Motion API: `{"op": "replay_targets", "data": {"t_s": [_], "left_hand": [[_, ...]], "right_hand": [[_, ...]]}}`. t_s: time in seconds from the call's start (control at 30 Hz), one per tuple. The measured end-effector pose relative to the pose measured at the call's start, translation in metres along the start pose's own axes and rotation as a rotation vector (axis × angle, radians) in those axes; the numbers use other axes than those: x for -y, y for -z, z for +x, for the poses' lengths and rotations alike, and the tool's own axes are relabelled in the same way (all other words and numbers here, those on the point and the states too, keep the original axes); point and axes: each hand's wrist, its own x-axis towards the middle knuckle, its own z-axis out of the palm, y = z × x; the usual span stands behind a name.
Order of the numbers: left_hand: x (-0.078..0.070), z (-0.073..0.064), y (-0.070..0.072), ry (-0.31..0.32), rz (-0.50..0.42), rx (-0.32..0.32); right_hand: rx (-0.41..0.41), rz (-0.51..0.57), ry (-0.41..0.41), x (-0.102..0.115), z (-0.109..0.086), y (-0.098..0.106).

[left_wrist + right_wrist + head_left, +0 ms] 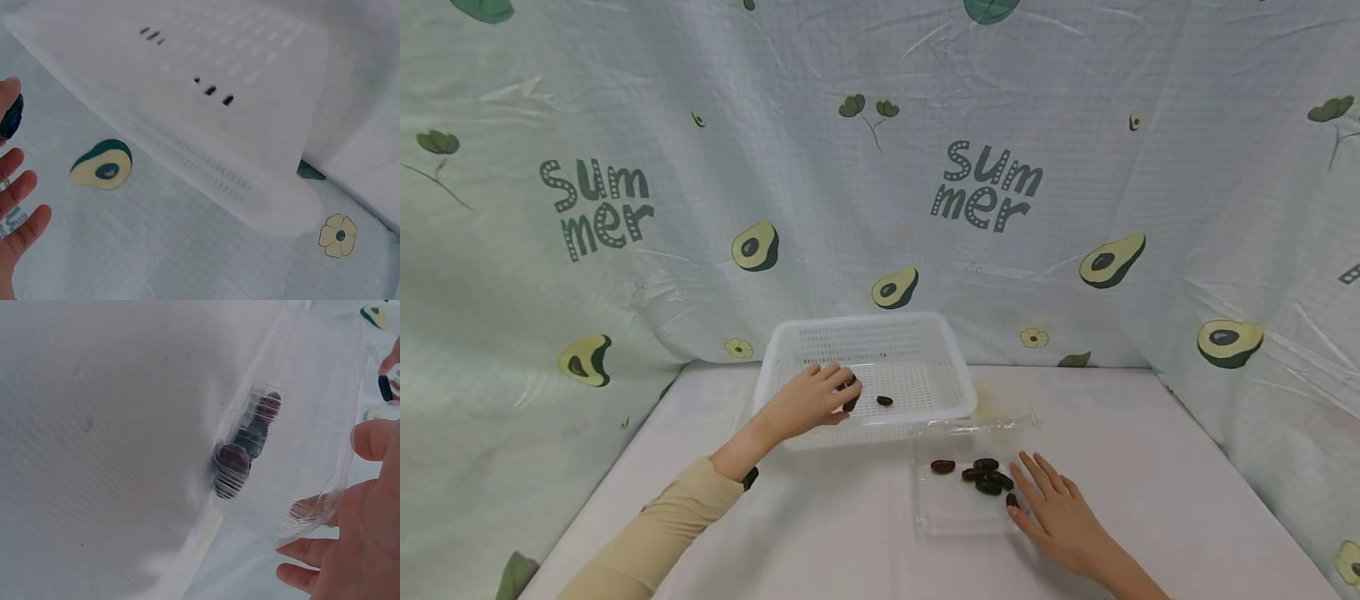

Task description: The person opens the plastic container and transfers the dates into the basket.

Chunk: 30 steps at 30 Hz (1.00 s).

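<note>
My left hand (811, 400) is over the white basket (863, 422), pinching a dark date (852, 403) near its fingertips. In the left wrist view the date (11, 117) shows by a fingertip at the left edge. A single date (884, 401) lies in the basket. My right hand (1060, 512) rests with extended fingers at the right side of a clear plastic box (940, 523). Several dark dates (988, 477) lie in the box, and one date (1012, 500) is beside the right thumb. Seen from the right wrist, the fingers (375, 440) touch the box wall.
A pale tabletop (827, 533) carries both containers, the basket at the back and the box in front of it to the right. Behind and at the sides hangs a printed sheet (820, 167) with avocados and lettering.
</note>
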Motion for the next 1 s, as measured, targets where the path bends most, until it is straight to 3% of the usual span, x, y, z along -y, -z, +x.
{"op": "replay_targets", "data": {"t_s": [0.17,0.37,0.67,1.0], "left_hand": [[0.026,0.007,-0.012,0.042,0.005,0.011],[0.044,0.018,-0.030,0.106,-0.023,0.055],[0.059,0.036,-0.050,0.216,-0.018,0.097],[0.066,0.040,-0.066,0.382,-0.064,0.179]], "right_hand": [[0.021,0.023,-0.022,0.000,-0.002,-0.001],[0.041,0.056,-0.037,0.001,-0.003,0.000],[0.039,0.063,-0.042,0.002,-0.004,-0.002],[0.026,0.052,-0.048,0.002,-0.005,-0.003]]}}
